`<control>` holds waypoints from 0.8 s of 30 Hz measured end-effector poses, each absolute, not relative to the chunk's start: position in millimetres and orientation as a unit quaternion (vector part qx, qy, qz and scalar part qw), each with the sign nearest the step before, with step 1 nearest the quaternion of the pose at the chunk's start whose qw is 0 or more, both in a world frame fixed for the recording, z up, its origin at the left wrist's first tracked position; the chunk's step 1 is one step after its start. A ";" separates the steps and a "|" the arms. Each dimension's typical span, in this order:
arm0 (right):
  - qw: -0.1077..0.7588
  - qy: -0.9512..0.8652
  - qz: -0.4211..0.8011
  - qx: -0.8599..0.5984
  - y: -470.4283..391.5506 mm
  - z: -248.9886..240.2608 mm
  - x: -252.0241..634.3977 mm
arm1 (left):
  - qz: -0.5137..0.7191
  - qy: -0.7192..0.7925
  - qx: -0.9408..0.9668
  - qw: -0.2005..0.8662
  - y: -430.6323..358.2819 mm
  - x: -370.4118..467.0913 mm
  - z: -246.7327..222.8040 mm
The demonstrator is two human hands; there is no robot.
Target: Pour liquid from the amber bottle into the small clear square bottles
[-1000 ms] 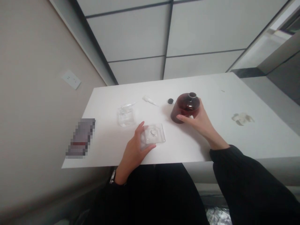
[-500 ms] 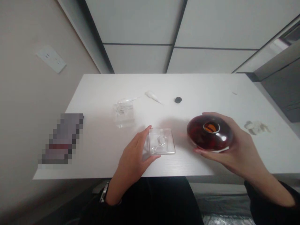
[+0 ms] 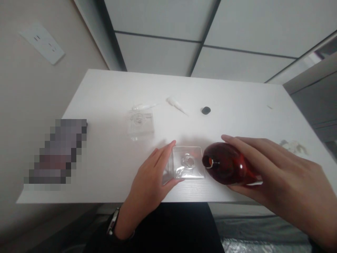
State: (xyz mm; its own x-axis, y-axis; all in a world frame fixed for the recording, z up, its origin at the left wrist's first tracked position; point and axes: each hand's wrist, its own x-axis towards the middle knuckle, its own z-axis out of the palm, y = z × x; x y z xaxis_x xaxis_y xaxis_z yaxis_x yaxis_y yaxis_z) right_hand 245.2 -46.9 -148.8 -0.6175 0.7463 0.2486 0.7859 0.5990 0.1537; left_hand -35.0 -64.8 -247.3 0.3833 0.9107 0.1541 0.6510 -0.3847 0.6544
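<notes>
My left hand [image 3: 151, 175] is closed around a clear square bottle [image 3: 181, 169] with a round neck opening on top, near the table's front edge. In my right hand [image 3: 268, 172] is a dark red bottle [image 3: 226, 163], gripped round its body. The red bottle is tilted to the left, and its uncapped mouth is close to the clear bottle's right side, above the neck's level. No liquid stream shows between the two. A second clear square bottle [image 3: 140, 124] stands farther back on the left.
On the white table [image 3: 105, 151] lie a dark cap [image 3: 206, 110], a white tapered nozzle [image 3: 177, 105] and a thin clear piece [image 3: 143, 106]. Crumpled pale material [image 3: 295, 147] is at the right. A blurred-out flat object [image 3: 58, 151] lies at the left edge.
My right hand has tipped the red bottle from nearly upright to leaning left and brought its mouth beside the clear bottle. My left hand keeps its hold. The camera view has shifted slightly.
</notes>
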 end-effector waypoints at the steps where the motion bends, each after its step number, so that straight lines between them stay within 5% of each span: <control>1: 0.073 -0.892 -0.134 -0.426 -46.1 -146.7 243.7 | 0.255 0.493 0.792 0.255 -64.8 -35.0 -247.0; 24: 0.029 -0.898 -0.140 -0.417 -43.6 -132.1 241.0 | 0.259 0.493 0.788 0.261 -66.7 -30.9 -246.1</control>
